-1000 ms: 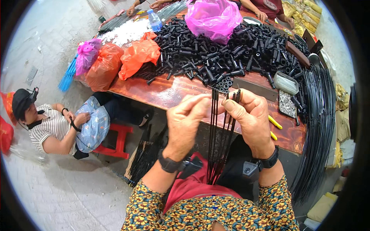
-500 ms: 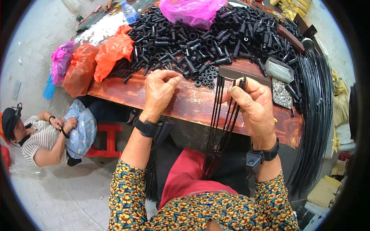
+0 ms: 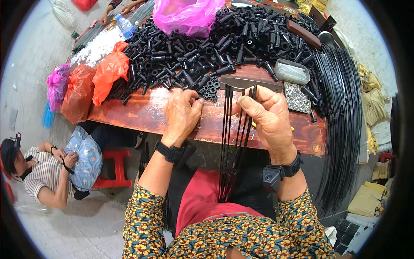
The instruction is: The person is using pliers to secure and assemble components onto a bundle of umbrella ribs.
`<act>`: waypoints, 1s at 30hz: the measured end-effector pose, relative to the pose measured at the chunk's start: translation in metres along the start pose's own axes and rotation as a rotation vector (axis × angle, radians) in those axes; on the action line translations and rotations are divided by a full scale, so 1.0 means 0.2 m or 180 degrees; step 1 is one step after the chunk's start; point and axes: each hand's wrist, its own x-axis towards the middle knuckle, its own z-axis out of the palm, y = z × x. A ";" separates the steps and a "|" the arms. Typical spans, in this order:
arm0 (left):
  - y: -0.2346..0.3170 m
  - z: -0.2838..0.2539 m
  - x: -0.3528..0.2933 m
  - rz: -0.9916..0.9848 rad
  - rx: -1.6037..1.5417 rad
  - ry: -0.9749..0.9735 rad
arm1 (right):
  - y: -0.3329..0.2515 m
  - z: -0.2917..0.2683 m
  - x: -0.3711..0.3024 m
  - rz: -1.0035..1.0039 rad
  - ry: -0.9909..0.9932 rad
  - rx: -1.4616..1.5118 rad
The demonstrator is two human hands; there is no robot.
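My right hand (image 3: 271,118) pinches the top of a bundle of thin black rods (image 3: 226,129) between thumb and fingers. The rods hang down over the table's edge to my lap. A short thin wire seems to link their top ends, part of it behind my fingers. My left hand (image 3: 183,114) is closed, with thumb and fingertips together beside small black rings (image 3: 210,89). Whether anything is pinched in it is too small to tell. Beyond the rings lies a large heap of black tubular plastic parts (image 3: 181,54).
At the right are a clear plastic box (image 3: 293,71), a tray of small metal bits (image 3: 297,97) and long black rods (image 3: 338,125) over the table's edge. Orange bags (image 3: 77,95) and a pink bag (image 3: 185,19) lie left and far. A person (image 3: 51,172) sits at the left.
The view has shifted, so the table appears further left. My left hand has moved closer to the small rings and the bundle. My right hand still holds the rods.
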 end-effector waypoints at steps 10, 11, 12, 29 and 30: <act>-0.01 -0.06 -0.02 -0.0270 0.0032 -0.0426 | -0.05 -0.02 -0.04 -0.0105 0.0001 -0.0018; -0.02 -0.06 -0.02 -0.0256 0.0034 -0.0426 | -0.06 -0.02 -0.04 -0.0108 0.0004 -0.0021; -0.03 -0.06 -0.03 -0.0161 0.0170 -0.0379 | -0.06 -0.01 -0.04 -0.0102 0.0013 -0.0009; 0.42 -0.52 0.08 -0.0843 -0.4611 -0.0492 | -0.15 0.17 -0.18 -0.0427 -0.0491 -0.0266; 0.44 -0.53 0.07 -0.0706 -0.4687 -0.0678 | -0.17 0.20 -0.20 -0.0393 -0.0543 -0.0141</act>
